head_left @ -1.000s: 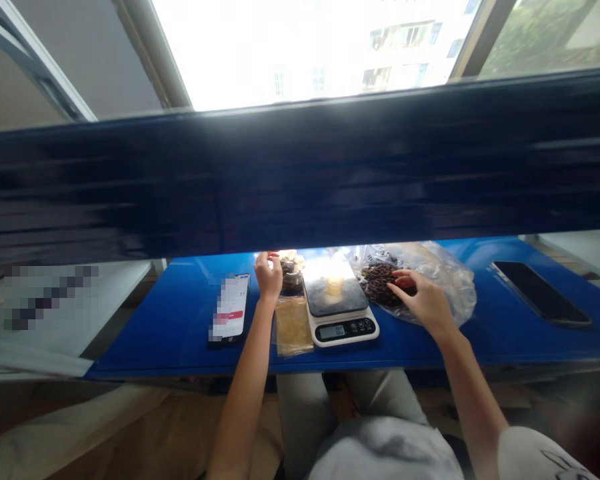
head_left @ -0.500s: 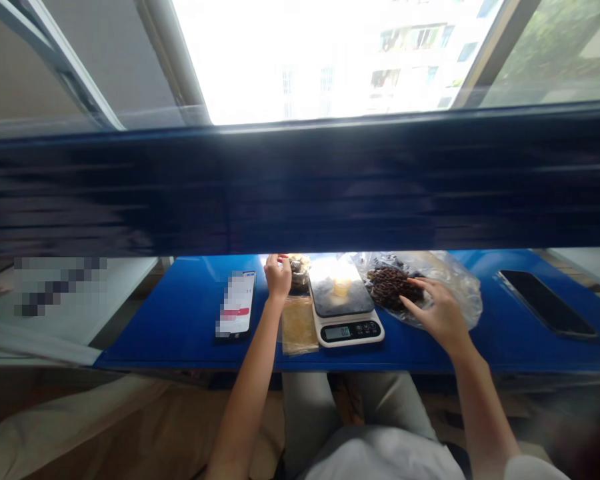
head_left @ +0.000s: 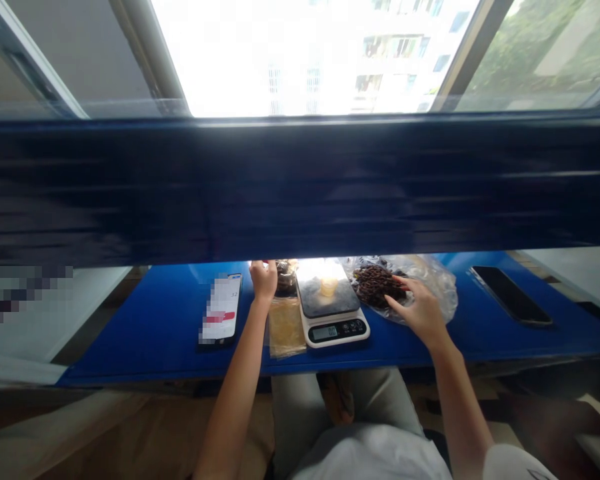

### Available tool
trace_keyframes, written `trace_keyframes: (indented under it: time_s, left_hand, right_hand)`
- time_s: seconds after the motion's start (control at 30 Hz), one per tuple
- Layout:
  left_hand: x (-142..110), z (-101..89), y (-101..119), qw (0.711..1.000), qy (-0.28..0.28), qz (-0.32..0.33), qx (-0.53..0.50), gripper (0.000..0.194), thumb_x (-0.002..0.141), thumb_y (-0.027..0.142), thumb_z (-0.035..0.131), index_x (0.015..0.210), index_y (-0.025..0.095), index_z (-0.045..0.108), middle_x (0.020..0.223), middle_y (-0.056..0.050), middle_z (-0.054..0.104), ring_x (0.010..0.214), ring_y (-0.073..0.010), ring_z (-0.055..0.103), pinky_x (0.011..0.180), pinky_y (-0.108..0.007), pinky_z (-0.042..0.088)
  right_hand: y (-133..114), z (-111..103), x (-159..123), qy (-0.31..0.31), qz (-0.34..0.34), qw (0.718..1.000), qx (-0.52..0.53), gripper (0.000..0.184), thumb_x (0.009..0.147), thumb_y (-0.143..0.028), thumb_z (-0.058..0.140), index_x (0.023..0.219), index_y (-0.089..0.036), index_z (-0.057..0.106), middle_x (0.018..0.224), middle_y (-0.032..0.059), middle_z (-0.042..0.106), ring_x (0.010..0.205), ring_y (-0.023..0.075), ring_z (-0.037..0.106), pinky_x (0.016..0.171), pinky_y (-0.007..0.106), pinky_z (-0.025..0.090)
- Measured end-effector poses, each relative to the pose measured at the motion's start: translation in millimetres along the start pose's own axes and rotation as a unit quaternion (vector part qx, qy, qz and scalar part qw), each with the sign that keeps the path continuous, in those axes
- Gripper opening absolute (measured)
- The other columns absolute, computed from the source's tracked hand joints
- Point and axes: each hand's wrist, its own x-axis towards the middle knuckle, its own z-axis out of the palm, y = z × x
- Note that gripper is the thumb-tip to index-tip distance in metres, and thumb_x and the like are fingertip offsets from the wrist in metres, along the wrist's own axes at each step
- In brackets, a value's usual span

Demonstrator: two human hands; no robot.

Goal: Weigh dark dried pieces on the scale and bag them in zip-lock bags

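Note:
My right hand (head_left: 417,310) reaches over a heap of small dark brown pieces (head_left: 377,285), which lies on a clear plastic bag (head_left: 440,293). Its thumb and fingers are apart, and the fingertips touch or nearly touch the near side of the heap. My left hand (head_left: 263,281) is curled closed, its fingertips partly hidden by the blue beam; what they hold, if anything, I cannot make out. Beside it sits a packet of dark contents (head_left: 286,280). Between the hands stands a white kitchen scale (head_left: 337,330) reading about zero, with a small yellowish cup (head_left: 328,287) on its dark plate.
A flat stack of yellowish clear bags (head_left: 286,330) lies left of the scale. One phone (head_left: 221,310) with a lit screen is at the left, a dark phone (head_left: 511,295) at the right. A wide blue beam (head_left: 300,190) crosses above the blue table (head_left: 165,333).
The view has shifted, so the table's things appear farther left. My left fingers are more covered by the beam. My right hand stays by the brown heap, fingers still apart.

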Motion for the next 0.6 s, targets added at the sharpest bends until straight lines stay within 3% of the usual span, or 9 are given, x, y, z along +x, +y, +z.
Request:
trace_keyframes:
  time_s: [0.13,0.33,0.43,0.6]
  left_hand:
    - [2,0.8,-3,1.000,0.015,0.017,0.001,0.011,0.075,0.024,0.047,0.065,0.021,0.051,0.073,-0.007,0.062,0.077,-0.0226,0.061,0.076,-0.036,0.049]
    - [-1,-1.0,-1,0.998,0.013,0.064,-0.017,0.011,0.075,0.018,0.046,0.069,0.021,0.054,0.076,-0.005,0.063,0.073,-0.0191,0.059,0.071,-0.031,0.048]
    - [-3,-1.2,-1,0.997,0.008,0.074,-0.011,0.014,0.076,0.015,0.045,0.071,0.021,0.056,0.080,-0.006,0.065,0.079,-0.0193,0.061,0.075,-0.031,0.048]
    - [-2,-2.5,-2,0.996,0.010,0.087,-0.009,0.016,0.077,0.013,0.044,0.074,0.021,0.058,0.084,-0.006,0.067,0.083,-0.0195,0.062,0.079,-0.031,0.048]
  right_hand:
    - [4,1,2,-0.001,0.000,1.000,-0.022,0.045,0.078,-0.047,0.057,0.107,-0.014,0.066,0.106,0.0160,0.070,0.099,0.0321,0.065,0.086,0.047,0.052]
    - [5,-7,2,0.007,0.017,1.000,0.015,0.055,0.078,-0.056,0.058,0.114,-0.014,0.064,0.094,0.0139,0.073,0.086,0.0297,0.069,0.079,0.044,0.054]
    - [12,-8,2,0.030,0.002,0.999,0.021,0.060,0.077,-0.058,0.060,0.117,-0.014,0.062,0.100,0.0154,0.072,0.090,0.0307,0.069,0.081,0.045,0.054]
    - [27,-1,-2,-0.014,-0.025,1.000,-0.011,0.047,0.082,-0.050,0.054,0.109,-0.014,0.067,0.111,0.0177,0.070,0.103,0.0341,0.065,0.089,0.049,0.051]
